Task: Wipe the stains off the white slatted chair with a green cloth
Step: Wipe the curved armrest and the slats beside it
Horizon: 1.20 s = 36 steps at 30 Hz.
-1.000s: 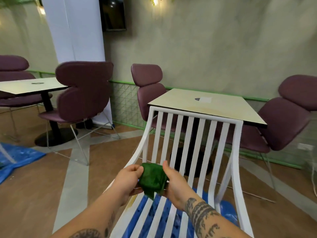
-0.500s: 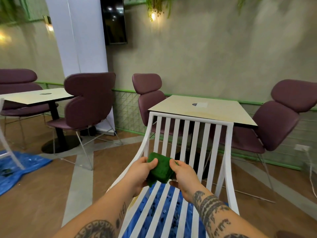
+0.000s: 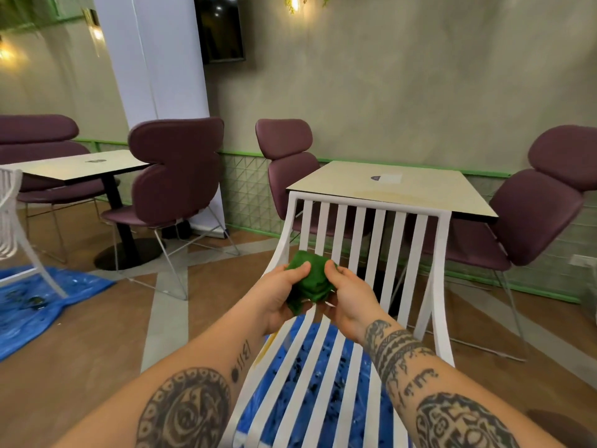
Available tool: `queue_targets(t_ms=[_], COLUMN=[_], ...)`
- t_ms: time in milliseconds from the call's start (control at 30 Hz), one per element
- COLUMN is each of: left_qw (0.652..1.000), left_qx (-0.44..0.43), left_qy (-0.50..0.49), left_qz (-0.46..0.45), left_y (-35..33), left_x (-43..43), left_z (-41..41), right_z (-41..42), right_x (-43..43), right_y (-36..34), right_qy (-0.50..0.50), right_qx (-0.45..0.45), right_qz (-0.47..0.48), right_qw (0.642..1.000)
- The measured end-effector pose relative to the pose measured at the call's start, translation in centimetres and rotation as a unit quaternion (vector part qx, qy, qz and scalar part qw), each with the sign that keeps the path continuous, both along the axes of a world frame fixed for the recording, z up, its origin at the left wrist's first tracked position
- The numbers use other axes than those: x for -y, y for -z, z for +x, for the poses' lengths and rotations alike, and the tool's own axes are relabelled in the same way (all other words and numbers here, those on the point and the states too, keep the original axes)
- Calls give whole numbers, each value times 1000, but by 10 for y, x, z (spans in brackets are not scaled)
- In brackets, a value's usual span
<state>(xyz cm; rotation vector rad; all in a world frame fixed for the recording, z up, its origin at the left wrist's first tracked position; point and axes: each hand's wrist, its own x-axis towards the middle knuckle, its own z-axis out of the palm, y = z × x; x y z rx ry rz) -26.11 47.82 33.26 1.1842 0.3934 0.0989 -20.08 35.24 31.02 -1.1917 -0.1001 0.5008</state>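
The white slatted chair stands right in front of me, its backrest upright and its seat slats running toward me over a blue sheet. A bunched green cloth hangs above the seat, just in front of the lower backrest. My left hand grips its left side, thumb on top. My right hand grips its right side the same way. A yellowish stain shows on the seat's left edge slat.
A beige table stands directly behind the chair with purple padded chairs around it. Another table and purple chair lie to the left. A blue tarp and a second white chair are at far left.
My view tilted up and the chair shifted lower in frame. Both hands kept hold of the green cloth and squeezed it into a tighter bundle, held slightly higher against the backrest.
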Motion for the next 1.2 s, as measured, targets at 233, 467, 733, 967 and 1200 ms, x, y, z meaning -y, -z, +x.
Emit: queue_targets(t_ms=[233, 467, 733, 967, 1200], left_qw=[991, 988, 978, 972, 944], left_qx=[56, 57, 26, -142, -205], left_qy=[-86, -121, -188, -97, 51], left_qz=[84, 72, 83, 161, 254], left_y=[14, 27, 90, 227, 360], left_x=[-24, -80, -198, -259, -312], left_z=[25, 39, 79, 130, 209], right_z=[14, 47, 92, 156, 233], right_x=[-11, -40, -102, -157, -188], right_y=[-4, 26, 143, 235, 322], right_qy=[-50, -54, -43, -28, 14], right_qx=[76, 129, 54, 31, 226], right_qz=[-88, -188, -252, -308, -490], right_qw=[992, 972, 965, 950, 842])
